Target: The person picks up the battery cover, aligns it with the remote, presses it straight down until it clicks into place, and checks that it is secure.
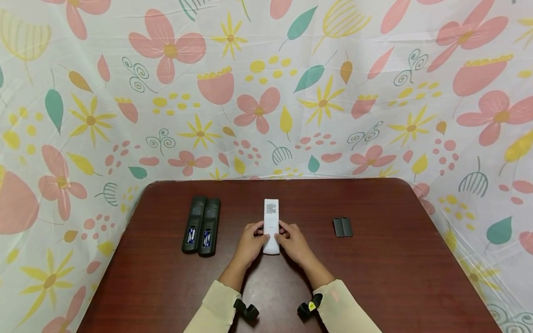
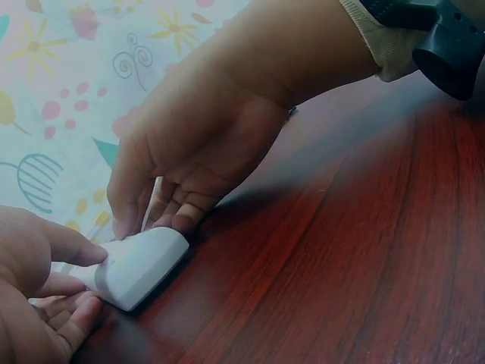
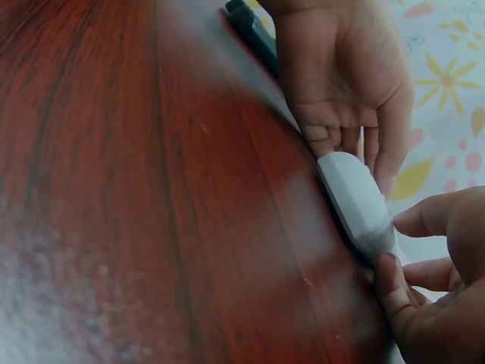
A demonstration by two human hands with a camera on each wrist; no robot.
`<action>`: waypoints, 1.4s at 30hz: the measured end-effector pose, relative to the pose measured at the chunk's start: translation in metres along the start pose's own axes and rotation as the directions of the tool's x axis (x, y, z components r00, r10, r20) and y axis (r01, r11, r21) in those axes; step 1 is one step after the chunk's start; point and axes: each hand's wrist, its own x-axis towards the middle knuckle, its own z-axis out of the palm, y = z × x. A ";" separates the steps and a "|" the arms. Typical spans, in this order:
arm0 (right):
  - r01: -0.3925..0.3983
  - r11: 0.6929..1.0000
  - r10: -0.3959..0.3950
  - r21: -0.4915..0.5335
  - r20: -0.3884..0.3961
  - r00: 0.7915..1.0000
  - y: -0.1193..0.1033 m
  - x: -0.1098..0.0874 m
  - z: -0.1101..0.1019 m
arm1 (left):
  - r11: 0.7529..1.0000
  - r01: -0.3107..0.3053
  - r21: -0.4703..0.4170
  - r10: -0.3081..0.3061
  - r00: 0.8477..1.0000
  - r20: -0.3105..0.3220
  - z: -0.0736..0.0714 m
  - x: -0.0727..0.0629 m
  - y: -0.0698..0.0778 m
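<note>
A white remote control (image 1: 271, 217) lies back side up in the middle of the table, a printed label near its far end. My left hand (image 1: 252, 243) grips its left edge, thumb on the back and fingers along the side. From the opposite edge my right hand (image 1: 293, 241) holds it the same way. In the left wrist view the rounded near end of the white remote (image 2: 148, 265) shows between both hands. The right wrist view has that end of the remote (image 3: 356, 201) low over the wood, right at the surface.
Two dark remotes (image 1: 195, 222) (image 1: 209, 224) lie side by side on the left, their battery compartments uncovered with blue batteries inside. Two small dark battery covers (image 1: 343, 227) sit to the right on the brown table (image 1: 387, 277). A flowered cloth (image 1: 258, 138) hangs behind the table.
</note>
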 end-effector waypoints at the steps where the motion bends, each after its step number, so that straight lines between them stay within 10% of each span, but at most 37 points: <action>1: 0.010 1.000 -0.010 -0.003 -0.005 1.000 0.000 0.000 0.000 | 1.000 0.002 0.006 -0.002 1.000 0.001 0.000 0.000 0.000; 35: -0.011 1.000 0.011 -0.022 -0.016 1.000 0.000 -0.002 0.001 | 0.995 -0.093 0.042 0.095 0.994 -0.053 0.003 -0.003 -0.006; 42: -0.015 1.000 0.015 -0.022 -0.024 1.000 -0.002 -0.003 0.001 | 1.000 -0.006 0.023 0.007 0.999 -0.049 0.004 -0.001 -0.002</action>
